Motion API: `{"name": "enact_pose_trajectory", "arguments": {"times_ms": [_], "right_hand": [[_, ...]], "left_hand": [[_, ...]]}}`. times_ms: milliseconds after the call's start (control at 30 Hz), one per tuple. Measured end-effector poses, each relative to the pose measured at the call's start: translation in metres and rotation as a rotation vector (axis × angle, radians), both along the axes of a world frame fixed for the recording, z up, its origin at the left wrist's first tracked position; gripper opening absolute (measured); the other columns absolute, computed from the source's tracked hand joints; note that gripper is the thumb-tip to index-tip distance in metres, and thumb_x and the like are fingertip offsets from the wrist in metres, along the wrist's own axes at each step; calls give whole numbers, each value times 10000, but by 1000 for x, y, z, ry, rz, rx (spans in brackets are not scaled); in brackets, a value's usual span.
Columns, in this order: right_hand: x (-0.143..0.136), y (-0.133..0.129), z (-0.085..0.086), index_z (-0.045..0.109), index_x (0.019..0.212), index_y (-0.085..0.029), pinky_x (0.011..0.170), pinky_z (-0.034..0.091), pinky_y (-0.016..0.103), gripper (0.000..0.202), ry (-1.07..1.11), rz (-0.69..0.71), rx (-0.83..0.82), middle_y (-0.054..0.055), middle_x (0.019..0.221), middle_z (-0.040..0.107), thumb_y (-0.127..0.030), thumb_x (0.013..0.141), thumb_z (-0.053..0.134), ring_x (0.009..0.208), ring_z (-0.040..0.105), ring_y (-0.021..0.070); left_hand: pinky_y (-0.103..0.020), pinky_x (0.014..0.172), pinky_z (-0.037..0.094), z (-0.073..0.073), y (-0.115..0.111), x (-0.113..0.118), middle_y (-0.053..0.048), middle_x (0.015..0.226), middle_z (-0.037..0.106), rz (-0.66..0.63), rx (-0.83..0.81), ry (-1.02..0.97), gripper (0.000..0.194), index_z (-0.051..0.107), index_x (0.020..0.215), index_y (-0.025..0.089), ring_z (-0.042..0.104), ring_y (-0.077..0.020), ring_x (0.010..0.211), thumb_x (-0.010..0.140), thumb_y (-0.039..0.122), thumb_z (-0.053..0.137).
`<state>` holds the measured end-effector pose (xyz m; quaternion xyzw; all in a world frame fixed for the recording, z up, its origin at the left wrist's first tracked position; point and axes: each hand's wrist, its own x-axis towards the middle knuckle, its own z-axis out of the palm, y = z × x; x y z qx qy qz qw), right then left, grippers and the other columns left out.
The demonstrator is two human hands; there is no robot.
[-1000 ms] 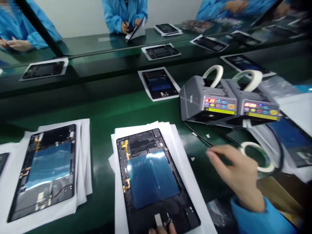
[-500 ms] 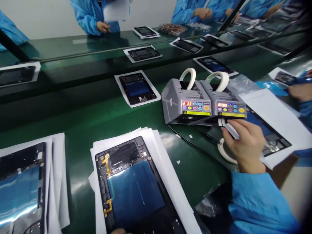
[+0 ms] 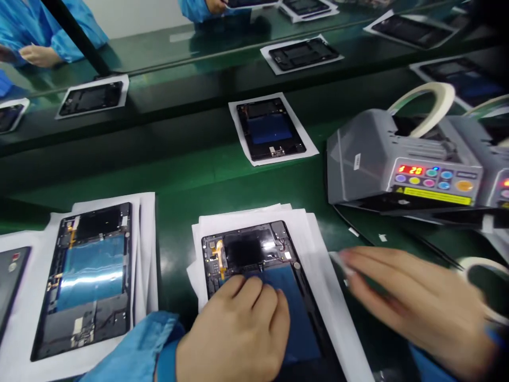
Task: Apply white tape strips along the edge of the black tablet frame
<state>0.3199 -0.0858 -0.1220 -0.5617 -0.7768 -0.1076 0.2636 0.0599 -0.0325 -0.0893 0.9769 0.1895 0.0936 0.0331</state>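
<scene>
A tablet (image 3: 248, 246) with its back off and a blue-filmed battery (image 3: 304, 339) lies on stacked white paper sheets (image 3: 338, 297) in front of me. Over its left middle part rests my left hand (image 3: 242, 329), the fingers curled in; the fingertips and anything under them are hidden. My right hand (image 3: 417, 302), blurred by motion, is just right of the papers. Between its thumb and finger a small white piece of tape (image 3: 341, 263) is pinched. Behind that hand stands a grey tape dispenser (image 3: 361, 159) with a lit display and a white tape roll (image 3: 441, 106).
Another opened tablet (image 3: 91, 270) lies on paper at the left. A dark panel (image 3: 11, 281) is at the left edge. One more tablet on paper (image 3: 274, 127) sits farther back. A loose tape roll (image 3: 493, 265) is at the right. Co-workers in blue sleeves (image 3: 79, 32) work across the bench.
My right hand has come away from the dispenser's front, leftward toward the near tablet, with a tape piece. My left hand has moved up onto the tablet. The view has turned left.
</scene>
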Motion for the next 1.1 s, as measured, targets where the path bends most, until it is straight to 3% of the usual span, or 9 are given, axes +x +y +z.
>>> {"name": "enact_pose_trajectory", "arguments": {"times_ms": [100,200,400,1100], "right_hand": [[-26,29,-11,633,1013,-157,704,521,227,120,-11,130,-13,35,909,715,-145,902,589,770,664,111],[-34,43,-17,634,1008,-141,706,529,238,119,30,126,-37,42,922,715,-134,898,589,787,670,120],[-33,43,-19,647,987,-162,710,547,238,109,88,149,-56,28,916,722,-141,895,592,781,672,112],[-38,44,-21,653,988,-157,712,544,249,127,57,144,-63,24,906,720,-112,874,616,785,676,118]], "left_hand": [[-323,536,488,-8,14,19,-60,817,620,22,35,16,191,642,1018,70,593,-207,704,892,182,553],[-311,522,473,-14,22,27,-70,829,611,50,71,32,233,628,1072,53,583,-200,700,913,153,489],[-316,586,475,-21,26,27,-102,951,620,66,53,44,344,595,1192,25,574,-213,788,915,220,536],[-329,580,470,-27,28,31,-105,970,628,62,47,26,284,631,1116,38,589,-228,800,910,212,542]]}}
